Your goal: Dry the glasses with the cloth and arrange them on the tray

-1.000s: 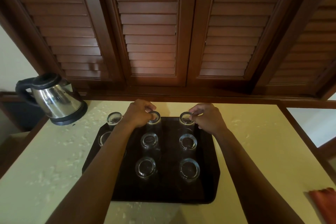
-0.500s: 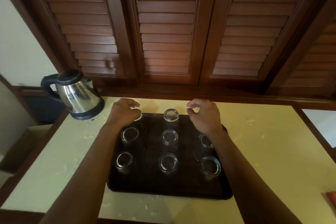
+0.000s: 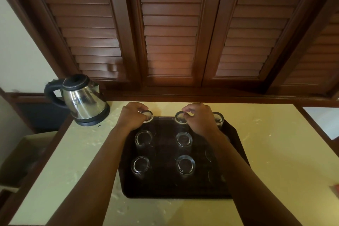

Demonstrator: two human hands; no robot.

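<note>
A dark tray (image 3: 165,189) lies on the pale counter with several clear glasses standing upside down in rows. My left hand (image 3: 131,116) is curled around the back left glass (image 3: 148,115) at the tray's far left corner. My right hand (image 3: 200,120) pinches the top of the back middle glass (image 3: 180,118) with its fingertips. The back right glass (image 3: 218,118) stands free beside that hand. My right forearm hides part of the right column of glasses. A corner of the red cloth (image 3: 335,188) shows at the right edge.
A steel electric kettle (image 3: 82,100) stands on the counter's back left corner, close to the tray. Dark wooden louvred shutters (image 3: 170,33) rise behind the counter. The counter drops off at its left edge (image 3: 55,145).
My left hand went from the back middle glass to the back left one. My right hand left the back right glass and now holds the back middle one. The view shifted.
</note>
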